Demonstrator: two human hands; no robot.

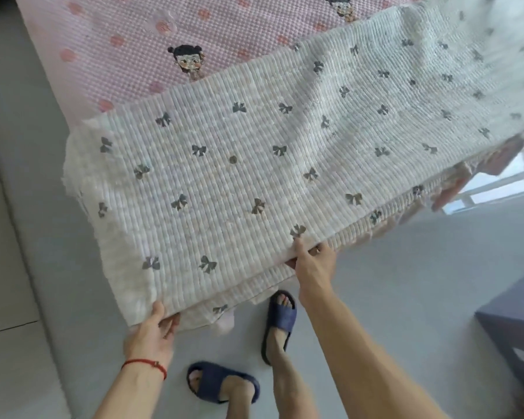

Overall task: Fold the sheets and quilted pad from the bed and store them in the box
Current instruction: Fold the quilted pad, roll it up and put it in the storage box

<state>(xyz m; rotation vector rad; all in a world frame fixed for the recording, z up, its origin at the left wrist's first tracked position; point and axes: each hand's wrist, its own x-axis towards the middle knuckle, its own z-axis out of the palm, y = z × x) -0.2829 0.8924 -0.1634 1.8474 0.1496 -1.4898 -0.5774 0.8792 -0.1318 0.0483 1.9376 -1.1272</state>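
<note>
Holding up a white puffy quilted pad with small grey bows (224, 164) by its near edge, out over the grey floor (406, 267). Pinching one near corner with the left hand (152, 334): thumb on top, fingers curled under. Pinching further along the same edge with the right hand (312, 264), thumb on top and fingers tucked below. Gripping tight on both sides, with nothing else in either hand.

Resting the far part of the pad on the bed, on top of a pink dotted sheet with little cartoon girls (133, 40). Looks doubled over at the near edge, with more than one layer showing. Too blurry at the far right end to tell how it lies there.

Could go wrong in a few ways. Might lose the lower layer if pinching only the top one, and then the fold falls open. Might let the loose middle sag down to the floor and get dirty. Might drag the pink sheet off the bed when pulling the pad back. Might trip over a hanging edge, with feet in dark blue slippers (279, 325) right under it. Still well apart from the dark blue-grey box (515, 328) on the right, likely the storing place.
</note>
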